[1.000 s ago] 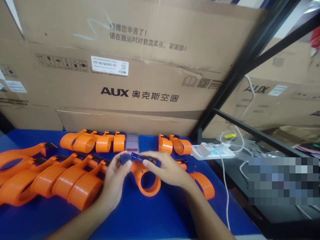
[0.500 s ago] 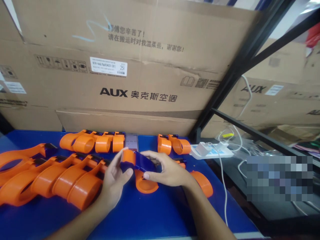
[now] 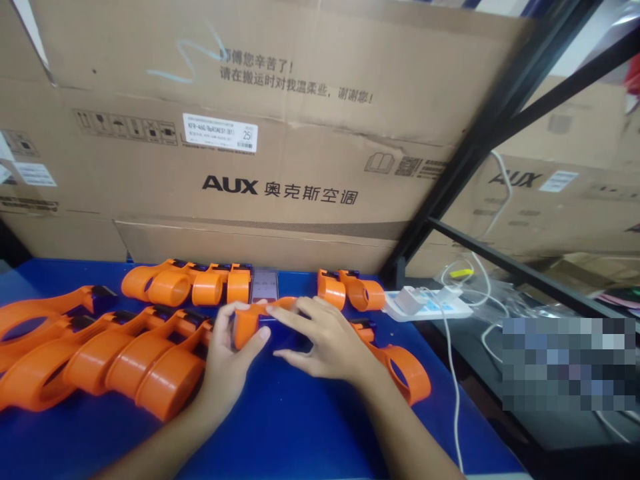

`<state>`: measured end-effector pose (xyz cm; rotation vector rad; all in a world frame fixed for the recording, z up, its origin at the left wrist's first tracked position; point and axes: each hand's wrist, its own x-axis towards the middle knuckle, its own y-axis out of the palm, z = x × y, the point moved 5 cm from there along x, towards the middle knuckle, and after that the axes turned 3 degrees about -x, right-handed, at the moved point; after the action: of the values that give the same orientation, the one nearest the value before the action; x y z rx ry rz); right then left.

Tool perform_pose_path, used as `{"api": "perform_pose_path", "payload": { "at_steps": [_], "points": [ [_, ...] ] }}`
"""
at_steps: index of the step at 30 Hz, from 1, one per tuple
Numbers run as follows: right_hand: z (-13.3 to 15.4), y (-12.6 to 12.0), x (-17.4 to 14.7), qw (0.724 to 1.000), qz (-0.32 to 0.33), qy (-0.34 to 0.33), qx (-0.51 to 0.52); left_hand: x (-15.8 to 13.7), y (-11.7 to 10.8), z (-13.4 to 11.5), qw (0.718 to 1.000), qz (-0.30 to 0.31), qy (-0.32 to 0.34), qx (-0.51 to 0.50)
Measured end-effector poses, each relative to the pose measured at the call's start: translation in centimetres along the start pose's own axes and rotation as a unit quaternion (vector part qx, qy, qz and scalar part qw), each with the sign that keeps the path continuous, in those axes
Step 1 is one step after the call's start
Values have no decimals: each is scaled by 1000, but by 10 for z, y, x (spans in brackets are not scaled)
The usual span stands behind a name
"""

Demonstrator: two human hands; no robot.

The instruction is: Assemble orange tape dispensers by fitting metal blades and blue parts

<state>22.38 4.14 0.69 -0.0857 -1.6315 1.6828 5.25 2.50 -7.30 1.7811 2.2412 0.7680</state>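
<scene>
Over the blue table, my left hand (image 3: 227, 340) is closed around the orange end of a tape dispenser (image 3: 247, 325), its thumb along the near side. My right hand (image 3: 325, 337) is on the dispenser's other end. Its forefinger rests on top and its thumb is spread lower, near the dark blue part. The right fingers cover much of that end. Several orange tape dispensers with dark blue parts lie in a row (image 3: 167, 383) left of my hands. Another dispenser (image 3: 410, 373) lies beyond my right wrist.
Farther back on the table (image 3: 280, 427) are more orange dispensers (image 3: 207, 287) and a phone-like screen (image 3: 264, 285). A white power strip (image 3: 430, 303) with cables sits at the right edge, by a black metal frame (image 3: 450, 153). A large cardboard box (image 3: 280, 227) stands behind.
The held dispenser has turned: its orange loop, earlier hanging below my hands, now lies up behind them. My right thumb and forefinger have spread farther apart. The camera view has shifted slightly.
</scene>
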Motion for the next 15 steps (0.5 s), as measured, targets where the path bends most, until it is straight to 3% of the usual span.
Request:
{"api": "perform_pose_path", "payload": {
  "at_steps": [15],
  "points": [
    [4,-1,-1,999,-33,21,-12,2,-7,6,998,-18,-42,-49]
  ]
}}
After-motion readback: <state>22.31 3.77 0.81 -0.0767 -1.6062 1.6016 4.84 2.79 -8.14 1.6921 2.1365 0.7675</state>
